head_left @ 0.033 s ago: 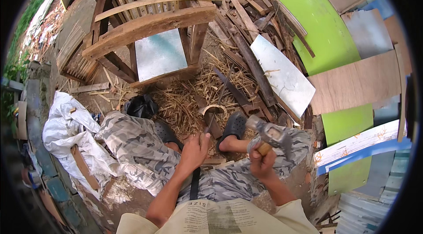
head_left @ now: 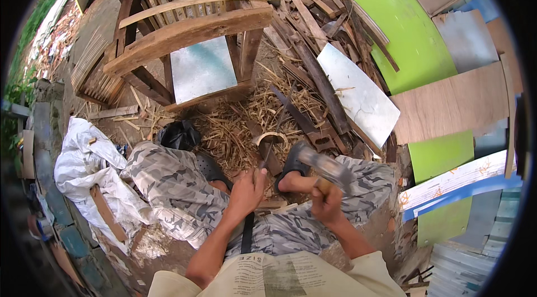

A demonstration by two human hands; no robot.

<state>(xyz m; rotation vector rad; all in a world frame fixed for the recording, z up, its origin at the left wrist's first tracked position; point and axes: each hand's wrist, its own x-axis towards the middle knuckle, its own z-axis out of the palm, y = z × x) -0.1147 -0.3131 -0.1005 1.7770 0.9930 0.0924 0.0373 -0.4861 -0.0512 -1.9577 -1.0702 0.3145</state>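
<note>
My right hand (head_left: 327, 206) is closed round the short wooden handle of a hammer (head_left: 330, 171), whose metal head is blurred by motion above my right thigh. My left hand (head_left: 246, 188) is closed on a slim dark metal rod (head_left: 265, 161) pointing up and away between my feet; the end in my grip is hidden. Just beyond the left fingers, a curved pale piece of wood (head_left: 262, 138) lies by the rod. Beneath it is a brown wooden block (head_left: 273, 164). Farther off, a handsaw (head_left: 299, 118) lies on the wood shavings (head_left: 224, 129).
A slatted wooden chair frame (head_left: 190, 31) stands ahead. Scrap timber (head_left: 313, 67) is heaped at the far right, beside a white panel (head_left: 358, 95) and green sheets (head_left: 408, 34). A black plastic bag (head_left: 179, 135) and white sacking (head_left: 89, 163) lie left of my legs.
The hammer and my right hand have moved slightly left, and the hammer head now tips toward my left hand. My left hand and the rod stay in place.
</note>
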